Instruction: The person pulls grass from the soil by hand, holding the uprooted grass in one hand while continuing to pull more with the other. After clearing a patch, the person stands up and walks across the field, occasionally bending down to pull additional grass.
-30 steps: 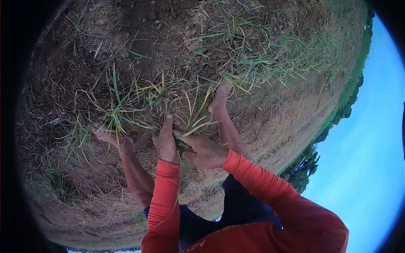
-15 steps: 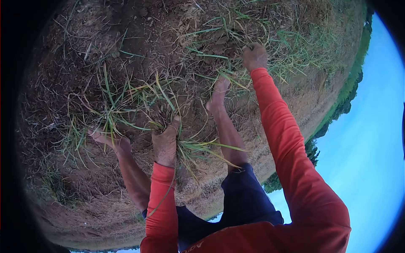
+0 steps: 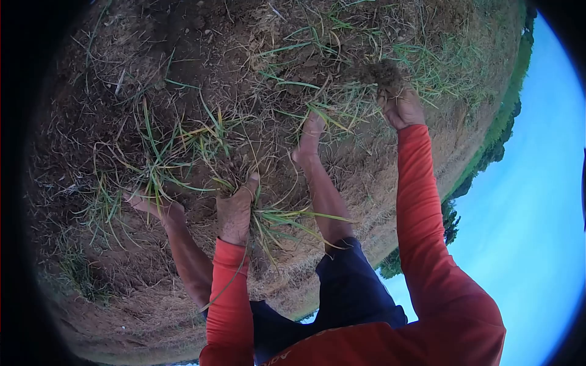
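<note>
My left hand (image 3: pixel 235 210) is closed round a bunch of long green grass (image 3: pixel 284 216), whose blades fan out to the right of the fist and whose root end shows at the fingers. Farther up on the right, my right hand (image 3: pixel 401 108) is turned with its palm partly in view. Its fingers curl on a brown clump of roots and soil (image 3: pixel 384 74), which sticks out beyond them.
Both bare feet rest on the ground, the left foot (image 3: pixel 149 204) beside grass tufts (image 3: pixel 159 165) and the right foot (image 3: pixel 311 134) near other green blades. Dry soil (image 3: pixel 213 67) with straw surrounds them. Trees (image 3: pixel 452 226) and sky lie at the right.
My right hand has shifted right and slightly down and turned over, bringing the root and soil clump into view. My left hand keeps its hold on the grass, nearly unmoved.
</note>
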A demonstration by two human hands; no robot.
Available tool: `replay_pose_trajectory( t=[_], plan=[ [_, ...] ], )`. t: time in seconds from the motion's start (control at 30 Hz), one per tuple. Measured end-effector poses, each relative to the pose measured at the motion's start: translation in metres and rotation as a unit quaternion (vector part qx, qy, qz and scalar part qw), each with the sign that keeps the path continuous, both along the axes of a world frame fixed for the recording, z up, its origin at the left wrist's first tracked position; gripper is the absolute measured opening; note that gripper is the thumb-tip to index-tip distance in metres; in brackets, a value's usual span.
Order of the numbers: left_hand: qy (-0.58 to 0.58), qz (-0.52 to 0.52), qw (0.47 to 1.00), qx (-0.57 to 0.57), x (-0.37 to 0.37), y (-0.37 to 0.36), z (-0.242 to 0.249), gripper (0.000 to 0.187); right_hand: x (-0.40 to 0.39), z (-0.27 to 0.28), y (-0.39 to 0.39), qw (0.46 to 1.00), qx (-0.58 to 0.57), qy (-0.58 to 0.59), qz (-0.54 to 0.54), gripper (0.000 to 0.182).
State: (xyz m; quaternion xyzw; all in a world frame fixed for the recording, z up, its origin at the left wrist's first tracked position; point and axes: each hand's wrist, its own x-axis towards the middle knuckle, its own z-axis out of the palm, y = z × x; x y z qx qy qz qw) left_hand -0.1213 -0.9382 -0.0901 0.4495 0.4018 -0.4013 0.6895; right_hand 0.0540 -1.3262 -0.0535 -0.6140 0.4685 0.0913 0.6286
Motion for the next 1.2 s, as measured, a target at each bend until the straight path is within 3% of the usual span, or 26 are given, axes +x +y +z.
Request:
replay_pose_trajectory(
  t=[0.03, 0.1, 0.13, 0.17, 0.23, 0.37, 0.5, 0.53, 0.7, 0.77, 0.8, 0.87, 0.97, 1.07, 1.17, 1.2],
  plan=[
    [0.039, 0.03, 0.999, -0.011, -0.001, -0.002, -0.003, 0.042, -0.009, -0.01, -0.014, 0.991, -0.111, 0.05, 0.062, 0.007],
    [0.038, 0.074, 0.996, 0.018, 0.004, -0.004, -0.003, 0.04, -0.016, -0.037, -0.034, 0.918, -0.317, 0.142, 0.191, 0.007],
    [-0.006, 0.095, 0.994, 0.06, 0.01, -0.011, -0.005, 0.036, -0.016, -0.03, -0.027, 0.969, -0.197, 0.088, 0.121, 0.007],
    [-0.037, 0.1, 0.99, 0.093, 0.007, -0.013, -0.001, 0.033, -0.018, -0.024, -0.023, 0.982, -0.141, 0.056, 0.11, 0.006],
    [0.019, 0.077, 0.996, 0.029, -0.005, -0.003, 0.004, 0.04, -0.03, 0.002, 0.001, 0.997, -0.032, 0.011, 0.075, 0.004],
    [0.075, 0.09, 0.993, -0.028, 0.01, -0.004, 0.006, 0.04, -0.039, 0.015, 0.046, 0.999, 0.029, -0.002, 0.034, 0.021],
    [0.036, 0.079, 0.995, -0.056, 0.008, -0.013, 0.009, 0.024, -0.086, 0.019, 0.148, 0.972, 0.084, 0.106, 0.191, 0.009],
    [0.05, 0.085, 0.994, -0.052, 0.007, -0.016, 0.01, 0.024, -0.112, 0.013, 0.169, 0.927, 0.035, 0.165, 0.336, 0.012],
    [0.149, 0.182, 0.971, -0.05, 0.0, -0.006, -0.004, 0.029, -0.07, 0.01, 0.19, 0.891, -0.044, 0.092, 0.442, 0.021],
    [0.109, 0.137, 0.984, -0.04, -0.005, 0.001, -0.002, 0.035, -0.034, -0.036, 0.159, 0.936, -0.223, 0.042, 0.27, 0.025],
    [0.079, 0.11, 0.99, -0.023, 0.0, -0.003, 0.003, 0.035, -0.015, -0.058, 0.14, 0.871, -0.372, -0.026, 0.321, 0.028],
    [0.029, 0.068, 0.997, 0.005, 0.005, -0.007, 0.01, 0.037, 0.023, -0.083, 0.132, 0.781, -0.508, -0.065, 0.358, 0.032],
    [0.02, 0.058, 0.998, -0.003, 0.007, -0.008, 0.016, 0.037, 0.044, -0.112, 0.13, 0.752, -0.54, -0.041, 0.375, 0.03],
    [0.064, 0.098, 0.992, -0.046, 0.013, -0.007, 0.015, 0.036, 0.039, -0.101, 0.131, 0.769, -0.487, 0.014, 0.413, 0.029],
    [0.051, 0.083, 0.995, -0.027, 0.014, -0.004, 0.016, 0.037, 0.036, -0.107, 0.12, 0.84, -0.431, 0.003, 0.331, 0.027],
    [0.056, 0.082, 0.995, -0.022, 0.015, -0.004, 0.017, 0.037, 0.038, -0.109, 0.124, 0.836, -0.439, -0.007, 0.329, 0.027]
  ],
)
